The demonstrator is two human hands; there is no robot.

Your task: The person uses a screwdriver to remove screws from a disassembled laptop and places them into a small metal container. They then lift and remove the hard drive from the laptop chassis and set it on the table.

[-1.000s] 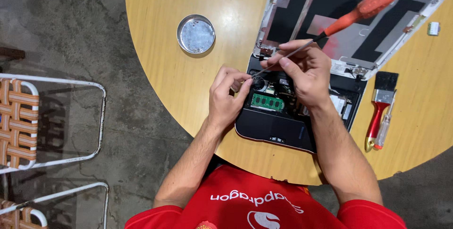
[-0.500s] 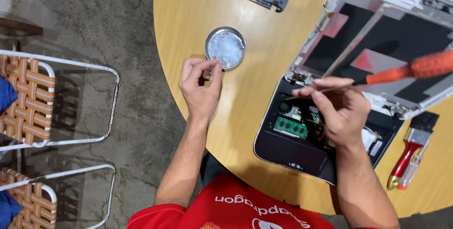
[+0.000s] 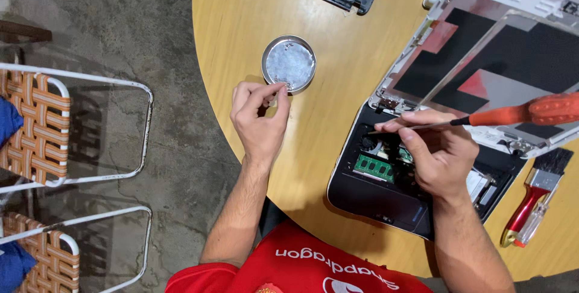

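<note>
Two hands work over a round wooden table (image 3: 241, 39). Left hand (image 3: 259, 118) has its fingertips pinched together just beside the near rim of a small round metal dish (image 3: 289, 63); whether anything sits in the pinch cannot be told. Right hand (image 3: 437, 151) grips the shaft of a screwdriver (image 3: 482, 118), its orange handle stretching away to the right, above an opened laptop (image 3: 386, 196) with a green memory board (image 3: 374, 168) just left of the fingers. A red-handled brush (image 3: 537, 196) lies further right.

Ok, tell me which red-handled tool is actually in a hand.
The screwdriver with the orange-red handle: the right hand holds its shaft over the opened laptop. The red-handled brush lies untouched on the table, right of the laptop.
</note>
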